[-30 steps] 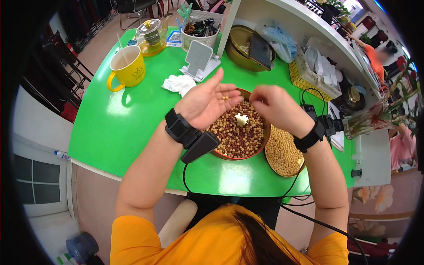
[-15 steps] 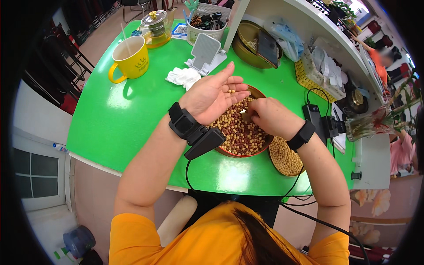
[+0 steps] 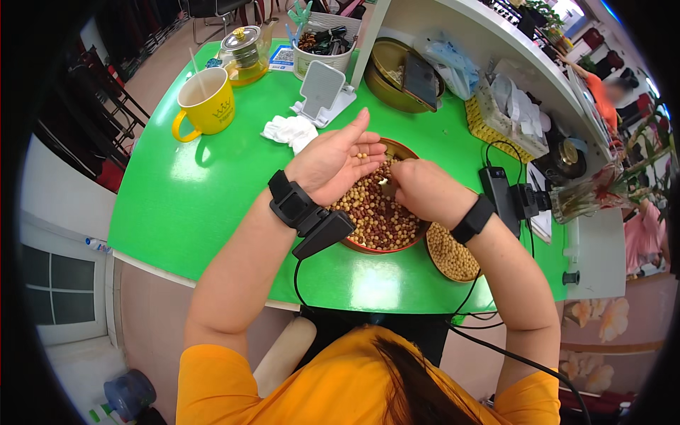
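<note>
My left hand (image 3: pixel 340 159) is held palm up at the left side of a round bowl (image 3: pixel 405 150), fingers stretched out and slightly cupped. A few pale yellow beans (image 3: pixel 361 155) rest on its fingers. The bowl, brownish with a red-orange rim, holds pale yellow beans mixed with reddish-brown ones (image 3: pixel 375 216). Over its right side, my right hand (image 3: pixel 428 188) is closed in a pinch, knuckles up; its fingertips are hidden, so I cannot tell what they hold. Below my right wrist, partly covered by it, a smaller dish holds only pale yellow beans (image 3: pixel 453 256).
On the green table (image 3: pixel 177 219) are a yellow mug (image 3: pixel 212 113), a glass teapot (image 3: pixel 244 60), crumpled tissue (image 3: pixel 287 132), a white phone stand (image 3: pixel 324 92) and a basin (image 3: pixel 386 92). A black adapter (image 3: pixel 501 191) and cables lie by my right forearm. A person in pink is far right.
The view has shifted slightly. Both hands keep nearly the same places at the bowl, the left palm up and the right closed.
</note>
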`<act>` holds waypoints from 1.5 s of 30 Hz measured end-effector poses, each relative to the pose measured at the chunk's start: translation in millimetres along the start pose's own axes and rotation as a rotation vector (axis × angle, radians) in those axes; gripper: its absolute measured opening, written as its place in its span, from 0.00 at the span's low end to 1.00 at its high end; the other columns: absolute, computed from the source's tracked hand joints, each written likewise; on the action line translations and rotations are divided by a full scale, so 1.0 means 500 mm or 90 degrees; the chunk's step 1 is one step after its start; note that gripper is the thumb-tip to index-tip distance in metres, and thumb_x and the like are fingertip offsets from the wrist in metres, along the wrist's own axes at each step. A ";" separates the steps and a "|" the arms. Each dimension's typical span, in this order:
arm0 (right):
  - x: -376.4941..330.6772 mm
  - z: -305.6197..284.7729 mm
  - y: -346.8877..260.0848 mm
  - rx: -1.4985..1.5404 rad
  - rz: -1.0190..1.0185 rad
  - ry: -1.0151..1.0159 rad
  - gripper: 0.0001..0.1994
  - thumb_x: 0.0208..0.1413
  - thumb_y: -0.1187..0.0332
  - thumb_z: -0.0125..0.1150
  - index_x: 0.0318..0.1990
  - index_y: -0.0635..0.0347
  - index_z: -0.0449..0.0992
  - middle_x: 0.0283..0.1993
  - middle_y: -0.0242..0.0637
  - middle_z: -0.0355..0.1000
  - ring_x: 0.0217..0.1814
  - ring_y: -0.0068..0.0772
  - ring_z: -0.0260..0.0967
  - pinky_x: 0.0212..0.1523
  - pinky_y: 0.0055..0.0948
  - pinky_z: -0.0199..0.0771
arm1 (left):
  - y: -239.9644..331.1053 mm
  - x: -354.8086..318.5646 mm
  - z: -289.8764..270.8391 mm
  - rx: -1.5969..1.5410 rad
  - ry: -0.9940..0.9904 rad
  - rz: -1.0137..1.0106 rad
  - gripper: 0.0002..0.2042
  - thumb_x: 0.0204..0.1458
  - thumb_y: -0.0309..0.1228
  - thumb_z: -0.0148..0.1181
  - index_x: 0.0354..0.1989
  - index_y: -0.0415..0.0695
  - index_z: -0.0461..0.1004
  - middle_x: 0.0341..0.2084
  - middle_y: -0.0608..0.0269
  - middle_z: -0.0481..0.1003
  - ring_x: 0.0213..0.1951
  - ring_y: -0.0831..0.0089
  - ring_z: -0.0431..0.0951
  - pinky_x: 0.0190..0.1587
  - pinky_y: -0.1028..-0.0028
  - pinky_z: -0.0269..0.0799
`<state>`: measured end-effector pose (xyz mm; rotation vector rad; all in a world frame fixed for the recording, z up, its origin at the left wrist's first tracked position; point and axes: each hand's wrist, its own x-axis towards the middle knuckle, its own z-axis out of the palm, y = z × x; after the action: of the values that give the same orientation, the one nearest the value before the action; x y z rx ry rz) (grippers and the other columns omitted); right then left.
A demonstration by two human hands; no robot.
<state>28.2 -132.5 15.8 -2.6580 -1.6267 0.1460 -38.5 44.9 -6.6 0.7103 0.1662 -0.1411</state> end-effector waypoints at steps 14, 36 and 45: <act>0.001 -0.072 0.003 0.204 0.053 0.035 0.06 0.48 0.74 0.54 0.32 0.68 0.74 0.25 0.45 0.72 0.28 0.38 0.72 0.30 0.33 0.71 | 0.001 0.000 -0.004 -0.049 -0.047 0.013 0.25 0.56 0.47 0.53 0.44 0.30 0.63 0.38 0.53 0.67 0.40 0.68 0.71 0.47 0.72 0.72; -0.003 -0.010 -0.021 0.210 -0.037 -0.068 0.07 0.44 0.76 0.54 0.33 0.63 0.75 0.32 0.46 0.74 0.37 0.46 0.72 0.40 0.37 0.72 | 0.021 -0.011 0.003 -0.039 -0.066 0.031 0.28 0.57 0.46 0.52 0.49 0.27 0.58 0.44 0.46 0.65 0.47 0.61 0.69 0.53 0.68 0.68; 0.018 0.019 -0.078 0.119 -0.058 0.022 0.06 0.40 0.74 0.54 0.24 0.65 0.76 0.26 0.51 0.73 0.31 0.50 0.74 0.34 0.41 0.74 | 0.039 -0.031 -0.029 0.034 -0.045 0.047 0.30 0.59 0.50 0.45 0.52 0.28 0.59 0.48 0.47 0.65 0.52 0.60 0.67 0.60 0.67 0.62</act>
<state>-3.2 -107.1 8.5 -2.4317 -1.6322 0.2365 -51.7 70.3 -2.0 0.7633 0.0684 -0.0996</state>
